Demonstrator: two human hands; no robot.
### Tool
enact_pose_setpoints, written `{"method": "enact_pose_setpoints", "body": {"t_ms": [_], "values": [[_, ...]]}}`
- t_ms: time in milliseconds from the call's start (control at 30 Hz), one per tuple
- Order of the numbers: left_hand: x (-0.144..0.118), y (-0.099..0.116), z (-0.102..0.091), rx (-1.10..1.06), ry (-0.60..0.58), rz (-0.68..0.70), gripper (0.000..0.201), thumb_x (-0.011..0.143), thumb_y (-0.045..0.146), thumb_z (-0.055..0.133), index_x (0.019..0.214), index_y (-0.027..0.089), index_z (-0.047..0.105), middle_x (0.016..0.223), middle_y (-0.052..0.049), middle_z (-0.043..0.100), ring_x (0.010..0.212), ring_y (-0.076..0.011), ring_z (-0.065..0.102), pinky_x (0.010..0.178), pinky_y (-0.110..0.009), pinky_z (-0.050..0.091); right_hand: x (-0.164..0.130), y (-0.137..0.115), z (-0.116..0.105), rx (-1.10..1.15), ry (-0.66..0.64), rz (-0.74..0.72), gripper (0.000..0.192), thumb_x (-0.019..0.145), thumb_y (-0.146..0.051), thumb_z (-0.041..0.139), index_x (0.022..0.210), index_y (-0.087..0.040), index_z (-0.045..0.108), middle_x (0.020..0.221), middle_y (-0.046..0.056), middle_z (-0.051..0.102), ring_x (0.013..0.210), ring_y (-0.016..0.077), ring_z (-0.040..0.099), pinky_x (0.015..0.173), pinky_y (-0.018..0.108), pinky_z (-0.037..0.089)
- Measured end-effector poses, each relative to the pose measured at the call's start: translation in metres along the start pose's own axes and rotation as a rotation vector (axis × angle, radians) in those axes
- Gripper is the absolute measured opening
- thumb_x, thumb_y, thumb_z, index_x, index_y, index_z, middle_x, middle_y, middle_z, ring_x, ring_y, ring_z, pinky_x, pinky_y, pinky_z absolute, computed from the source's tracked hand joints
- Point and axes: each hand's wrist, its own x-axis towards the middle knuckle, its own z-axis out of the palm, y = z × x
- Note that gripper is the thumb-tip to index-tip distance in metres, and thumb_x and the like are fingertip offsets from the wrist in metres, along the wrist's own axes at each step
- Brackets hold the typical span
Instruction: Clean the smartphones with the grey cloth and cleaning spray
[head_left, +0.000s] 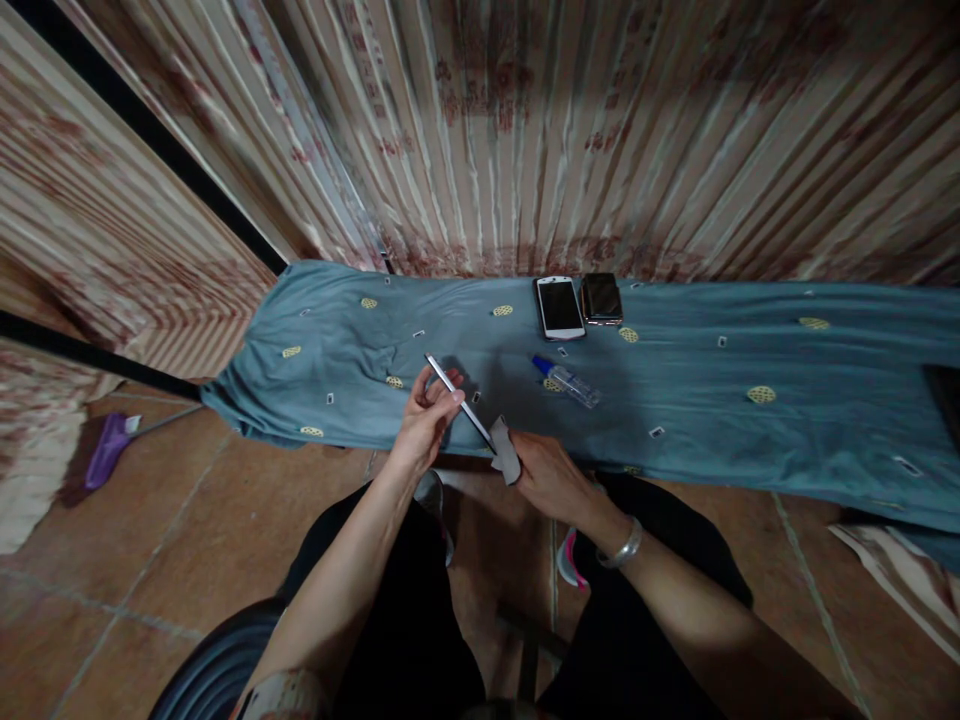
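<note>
seen from above, over seated knees in black trousers. left hand point(425, 418) raised just above the near edge of the bench point(787, 440), grip clenched on a thin flat phone point(459, 400), held edge-on and tilted, upper end toward the far left, lower end toward the right hand point(547, 475). right hand just beside it, lower, grip pinched on a small grey cloth point(506, 452), touching the lower end of the phone. silver bangle point(624, 547) on the right wrist. bench draped in a blue-grey cloth with yellow round patches. farther back, a white phone point(559, 307) lying face up, a dark phone point(601, 298) just beside it on the right. small clear bottle point(566, 381) with a blue cap lying on its side between those phones and the hands. striped curtain point(600, 130) hanging behind. tiled floor point(172, 530) below, purple dustpan point(106, 448) at far left.
</note>
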Motion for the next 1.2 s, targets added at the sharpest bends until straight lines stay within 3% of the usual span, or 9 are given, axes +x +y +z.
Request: {"method": "enact_pose_setpoints", "body": {"t_ms": [133, 233, 600, 833, 1000, 1100, 1200], "values": [[0.002, 0.000, -0.001, -0.010, 0.009, 0.008, 0.061, 0.058, 0.010, 0.083, 0.111, 0.025, 0.057, 0.110, -0.002, 0.070, 0.121, -0.0198, 0.059, 0.106, -0.039, 0.042, -0.001, -0.002, 0.005, -0.241, 0.088, -0.124, 0.024, 0.098, -0.015, 0.040, 0.110, -0.014, 0.061, 0.090, 0.011, 0.068, 0.082, 0.0222, 0.061, 0.075, 0.032, 0.048], [0.002, -0.004, -0.001, -0.001, 0.002, 0.010, 0.063, 0.056, 0.010, 0.084, 0.111, 0.025, 0.058, 0.110, -0.002, 0.070, 0.120, -0.0203, 0.060, 0.103, -0.036, 0.045, 0.003, -0.002, 0.008, -0.301, 0.123, -0.164, 0.030, 0.099, -0.016, 0.040, 0.122, -0.011, 0.058, 0.095, 0.012, 0.070, 0.087, 0.0239, 0.061, 0.079, 0.036, 0.050], [-0.003, -0.020, 0.007, 0.005, -0.047, -0.010, 0.068, 0.052, 0.013, 0.086, 0.113, 0.024, 0.058, 0.104, 0.000, 0.071, 0.098, -0.0144, 0.066, 0.094, -0.029, 0.045, 0.023, -0.007, 0.012, -0.295, 0.232, -0.086, 0.027, 0.099, -0.018, 0.040, 0.111, -0.013, 0.063, 0.091, 0.012, 0.069, 0.083, 0.0240, 0.063, 0.076, 0.036, 0.051], [0.001, -0.024, 0.009, 0.004, -0.027, -0.002, 0.066, 0.054, 0.013, 0.086, 0.113, 0.023, 0.060, 0.097, 0.001, 0.072, 0.095, -0.0135, 0.066, 0.091, -0.027, 0.045, 0.025, -0.002, 0.016, -0.262, 0.275, -0.108, 0.027, 0.097, -0.022, 0.045, 0.117, -0.013, 0.061, 0.097, 0.014, 0.070, 0.090, 0.0263, 0.064, 0.081, 0.040, 0.054], [0.000, -0.018, 0.010, 0.039, -0.063, -0.024, 0.060, 0.059, 0.021, 0.087, 0.114, 0.024, 0.065, 0.099, -0.001, 0.074, 0.103, -0.0171, 0.066, 0.097, -0.028, 0.045, 0.027, 0.010, 0.010, -0.048, 0.302, 0.001, 0.024, 0.095, -0.020, 0.045, 0.109, -0.016, 0.064, 0.096, 0.010, 0.071, 0.090, 0.0226, 0.066, 0.083, 0.035, 0.052], [0.001, -0.010, 0.006, 0.058, -0.047, -0.068, 0.054, 0.067, 0.032, 0.084, 0.117, 0.025, 0.066, 0.112, -0.003, 0.073, 0.110, -0.0175, 0.064, 0.094, -0.026, 0.046, 0.028, 0.019, 0.004, 0.227, 0.295, 0.110, 0.024, 0.094, -0.029, 0.045, 0.094, -0.017, 0.066, 0.081, 0.005, 0.069, 0.076, 0.0189, 0.065, 0.074, 0.030, 0.050], [0.004, -0.005, 0.001, 0.034, -0.044, -0.090, 0.045, 0.074, 0.034, 0.079, 0.116, 0.024, 0.067, 0.107, -0.003, 0.075, 0.099, -0.0148, 0.068, 0.082, -0.023, 0.050, 0.032, 0.024, 0.004, 0.557, 0.317, 0.209, 0.031, 0.088, -0.043, 0.052, 0.083, -0.017, 0.068, 0.072, 0.002, 0.066, 0.068, 0.0166, 0.061, 0.066, 0.028, 0.048]]}}
